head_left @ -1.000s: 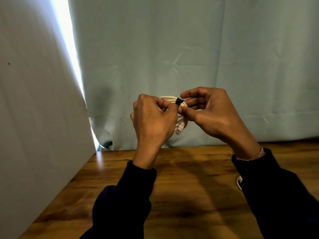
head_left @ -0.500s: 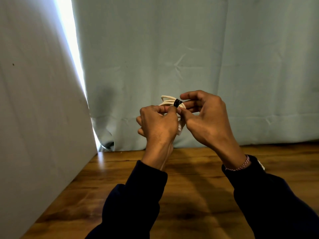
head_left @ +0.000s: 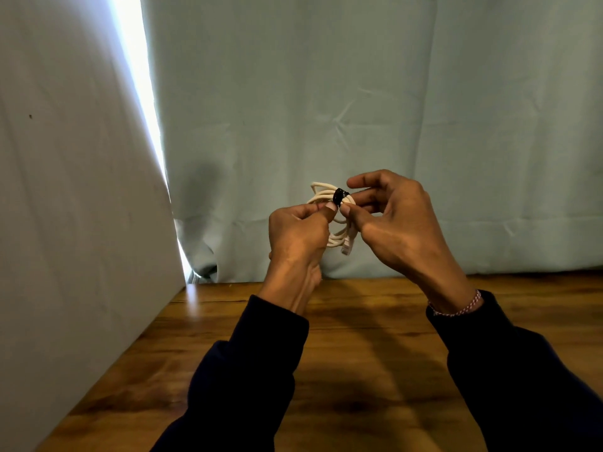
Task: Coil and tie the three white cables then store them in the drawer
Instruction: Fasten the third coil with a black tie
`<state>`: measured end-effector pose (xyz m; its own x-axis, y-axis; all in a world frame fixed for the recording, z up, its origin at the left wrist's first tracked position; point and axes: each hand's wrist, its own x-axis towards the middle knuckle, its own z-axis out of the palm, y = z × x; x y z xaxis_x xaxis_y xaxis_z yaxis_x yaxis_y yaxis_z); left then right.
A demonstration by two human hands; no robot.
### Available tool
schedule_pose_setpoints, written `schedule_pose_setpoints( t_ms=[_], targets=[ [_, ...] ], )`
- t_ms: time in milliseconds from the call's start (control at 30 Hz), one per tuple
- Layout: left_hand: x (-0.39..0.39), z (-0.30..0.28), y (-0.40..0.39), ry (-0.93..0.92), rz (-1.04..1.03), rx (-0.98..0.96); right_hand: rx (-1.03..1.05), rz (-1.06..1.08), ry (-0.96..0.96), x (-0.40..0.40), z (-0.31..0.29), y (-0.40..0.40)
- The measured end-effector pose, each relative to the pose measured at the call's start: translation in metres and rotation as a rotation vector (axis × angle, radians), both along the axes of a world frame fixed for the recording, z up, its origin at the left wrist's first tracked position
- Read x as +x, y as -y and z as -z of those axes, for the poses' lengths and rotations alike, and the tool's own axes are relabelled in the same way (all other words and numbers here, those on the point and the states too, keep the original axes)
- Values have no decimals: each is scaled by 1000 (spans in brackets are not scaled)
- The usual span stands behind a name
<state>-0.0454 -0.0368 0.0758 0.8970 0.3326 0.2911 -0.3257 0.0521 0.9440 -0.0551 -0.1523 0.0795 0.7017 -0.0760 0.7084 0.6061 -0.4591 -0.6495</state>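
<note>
Coiled white cable (head_left: 329,203) held up in the air above the table (head_left: 375,353), roughly chest-centre, in front of a pale curtain (head_left: 359,93). Not resting on anything; kept raised prob. so both hands can work round the loop.

Left hand (head_left: 298,236) curled round the coil's left side, thumb pressing on the strands — looks like a clamp so the loops don't spring apart. Right hand (head_left: 391,220) pinching w/ thumb + forefinger right at the black tie (head_left: 341,196), other fingers fanned out clear of it. Tie wrapped round the bundled strands at top of coil; whether fully fastened can't tell.

Clear plug end (head_left: 346,247) hanging free below the coil, between the two hands.

Judgement: tie step in progress on this cable, near done. Other two cables + drawer not in view, so overall progress unknown. Dark sleeves (head_left: 254,370) on both arms, beaded bracelet (head_left: 456,309) at right wrist. Bright light gap (head_left: 143,93) at left btw curtain panels.
</note>
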Motion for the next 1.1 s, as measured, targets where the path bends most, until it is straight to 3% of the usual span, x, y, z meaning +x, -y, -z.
schedule_pose_setpoints(
  t_ms=[333, 600, 667, 767, 967, 1100],
  targets=[
    [-5, -6, -10, 103, 18, 85, -17, -4, -53, -1, -8, 12],
    [-10, -6, -21, 129, -130, 635, 16, -18, -84, 3, -7, 15],
    [-11, -5, -20, 140, -150, 676, -10, -10, -78, 2, -6, 12],
    [-8, -4, -19, 155, -140, 611, -6, -9, -71, 3, -4, 10],
    [-3, 0, -7, 179, -37, 118, 25, -14, -24, 1, -4, 7],
    [-2, 0, -4, 110, 70, -58, 10, -7, 1, 0, -5, 7]
  ],
)
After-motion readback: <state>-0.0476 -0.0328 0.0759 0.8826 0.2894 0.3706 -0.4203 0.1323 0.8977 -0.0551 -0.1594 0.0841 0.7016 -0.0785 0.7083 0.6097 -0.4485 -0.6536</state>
